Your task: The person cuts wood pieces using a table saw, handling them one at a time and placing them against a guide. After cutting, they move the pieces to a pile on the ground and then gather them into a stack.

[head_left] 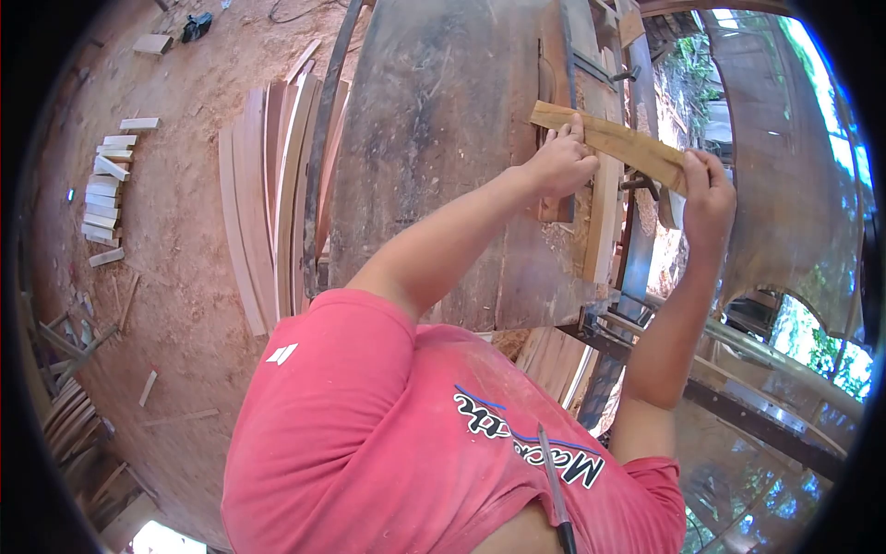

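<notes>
1. Right hand (pixel 709 189) pinches one end of the narrow wooden strip (pixel 632 145) between thumb and fingers, out beyond the right edge of the worn wooden tabletop (pixel 434 138).
2. Left hand (pixel 563 166) sets its index finger on the strip nearer the tabletop, other fingers partly curled; whether its thumb grips underneath, I cannot tell.
3. At the tabletop's right edge, the strip's free end overlaps the reddish wooden bar (pixel 556 65); contact there is unclear. Should the right-hand pinch loosen, the strip could twist or drop, since the left fingers seem to bear lightly.
4. Just right of the tabletop, a dark clamp-like fitting (pixel 640 184) shows beside the strip; a careless swing could knock wood or knuckles against it.
5. Long planks (pixel 249 194) line the tabletop's left side; short wooden blocks (pixel 101 203) lie farther left.
6. On the tabletop's near side, a pen-like tool (pixel 554 489) hangs at the red shirt (pixel 369 397); leaning could dislodge it.
</notes>
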Tool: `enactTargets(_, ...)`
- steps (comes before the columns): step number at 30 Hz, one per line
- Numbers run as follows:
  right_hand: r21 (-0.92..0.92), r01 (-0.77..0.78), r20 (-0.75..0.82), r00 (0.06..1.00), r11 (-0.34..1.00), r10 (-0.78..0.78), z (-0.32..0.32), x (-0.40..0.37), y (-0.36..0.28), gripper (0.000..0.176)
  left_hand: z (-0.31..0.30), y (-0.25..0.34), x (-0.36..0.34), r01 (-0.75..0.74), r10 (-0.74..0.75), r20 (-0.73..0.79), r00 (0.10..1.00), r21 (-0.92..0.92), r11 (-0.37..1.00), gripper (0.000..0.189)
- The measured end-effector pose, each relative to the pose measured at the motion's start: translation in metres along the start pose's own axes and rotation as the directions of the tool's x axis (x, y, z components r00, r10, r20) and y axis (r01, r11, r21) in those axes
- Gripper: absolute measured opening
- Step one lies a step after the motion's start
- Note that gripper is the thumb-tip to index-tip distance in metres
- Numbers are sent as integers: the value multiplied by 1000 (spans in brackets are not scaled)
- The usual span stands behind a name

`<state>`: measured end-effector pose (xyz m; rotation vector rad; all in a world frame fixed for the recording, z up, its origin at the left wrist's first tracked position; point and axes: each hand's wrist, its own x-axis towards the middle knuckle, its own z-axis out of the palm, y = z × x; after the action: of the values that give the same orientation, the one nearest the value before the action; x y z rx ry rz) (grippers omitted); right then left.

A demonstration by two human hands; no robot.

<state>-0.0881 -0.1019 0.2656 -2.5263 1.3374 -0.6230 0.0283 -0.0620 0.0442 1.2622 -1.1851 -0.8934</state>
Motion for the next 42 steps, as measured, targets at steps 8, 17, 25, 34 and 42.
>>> enactTargets(8,65,18,113,993,998,-25,2,77,13,34,0,8,18,34,-35,-79,996,-16,999,50)
enactTargets(17,93,69,195,977,993,-86,7,140,8,32,-6,13,31,51,-57,-120,991,-57,997,52)
enactTargets(25,21,69,304,950,997,-73,18,189,19,38,-6,6,45,58,-60,-130,990,-19,998,52)
enactTargets(34,-9,-86,259,962,996,85,-19,-14,5,34,6,-7,-11,23,-23,13,1000,12,1000,52)
enactTargets(42,-48,-303,230,924,952,305,63,-270,37,66,43,-28,-134,145,-128,220,967,-63,987,51)
